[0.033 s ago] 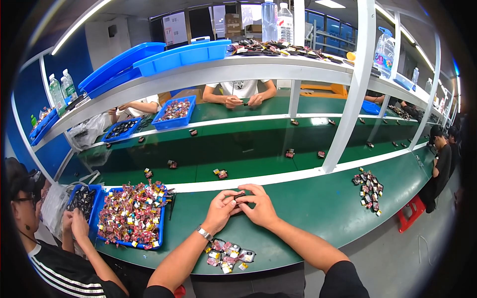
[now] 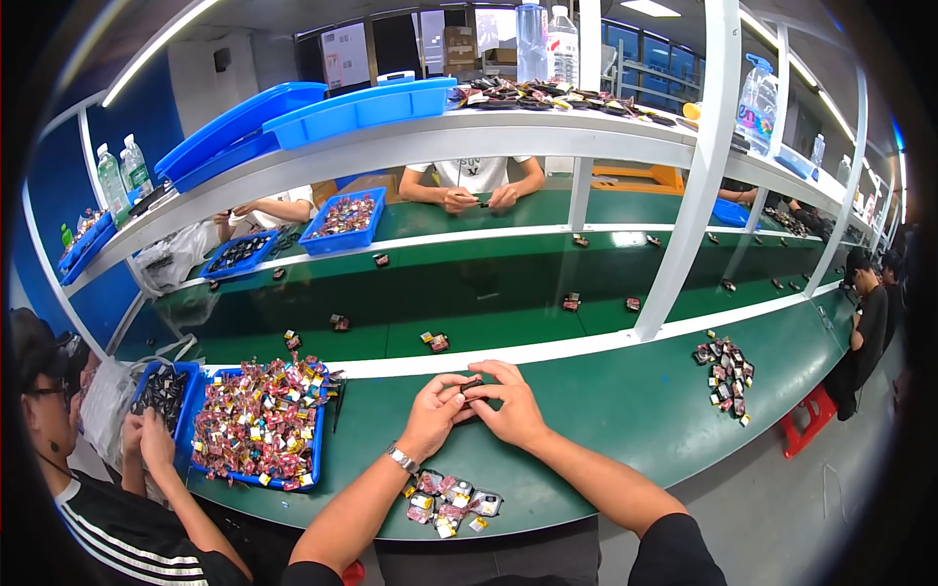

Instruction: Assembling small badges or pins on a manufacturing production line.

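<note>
Between my left hand (image 2: 437, 410) and my right hand (image 2: 508, 404) is a small dark part (image 2: 471, 384), pinched in the fingertips of both. My fingers cover most of it, so its exact kind is hard to make out. A metal-band watch (image 2: 402, 457) is on my left wrist. Close to my left forearm lies a loose group of small assemblies (image 2: 451, 502), with pink, yellow, white and grey-black pieces. Farther left stands a blue tray (image 2: 319, 439) heaped with similar pink, yellow and white parts.
A co-worker's hands (image 2: 149, 441) work by a smaller blue tray (image 2: 191, 402) of black parts. Small assemblies (image 2: 725, 376) cluster on the right of the green table (image 2: 606, 410). A white post (image 2: 674, 215) and shelf (image 2: 410, 142) rise ahead, beyond a white rail (image 2: 547, 350).
</note>
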Motion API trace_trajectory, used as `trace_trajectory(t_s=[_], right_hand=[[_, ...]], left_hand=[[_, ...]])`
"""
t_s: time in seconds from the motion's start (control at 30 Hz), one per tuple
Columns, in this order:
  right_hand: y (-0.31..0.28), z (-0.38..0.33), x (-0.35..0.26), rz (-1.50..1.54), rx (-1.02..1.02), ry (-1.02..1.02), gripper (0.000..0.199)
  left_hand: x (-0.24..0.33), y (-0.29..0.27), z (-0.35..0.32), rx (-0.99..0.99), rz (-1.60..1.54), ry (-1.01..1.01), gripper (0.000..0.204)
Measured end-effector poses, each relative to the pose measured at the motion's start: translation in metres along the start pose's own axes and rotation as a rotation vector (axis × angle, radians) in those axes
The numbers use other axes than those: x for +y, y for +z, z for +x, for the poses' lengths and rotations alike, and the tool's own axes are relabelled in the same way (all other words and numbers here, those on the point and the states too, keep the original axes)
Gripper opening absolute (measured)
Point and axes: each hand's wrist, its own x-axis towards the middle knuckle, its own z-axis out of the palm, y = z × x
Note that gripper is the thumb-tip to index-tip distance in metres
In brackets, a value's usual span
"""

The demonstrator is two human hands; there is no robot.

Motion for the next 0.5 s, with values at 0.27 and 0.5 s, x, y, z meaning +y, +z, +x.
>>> trace_trajectory(t_s=[0.27,0.5], right_hand=[[-0.002,0.007,-0.011,-0.005,-0.043,-0.037,0.027],[0.0,0.007,-0.007,-0.128,0.097,-0.127,0.024]], left_hand=[[0.004,-0.002,0.002,0.063,0.058,0.036,0.023],[0.005,0.004,0.002,0.064,-0.022,0.017,0.023]])
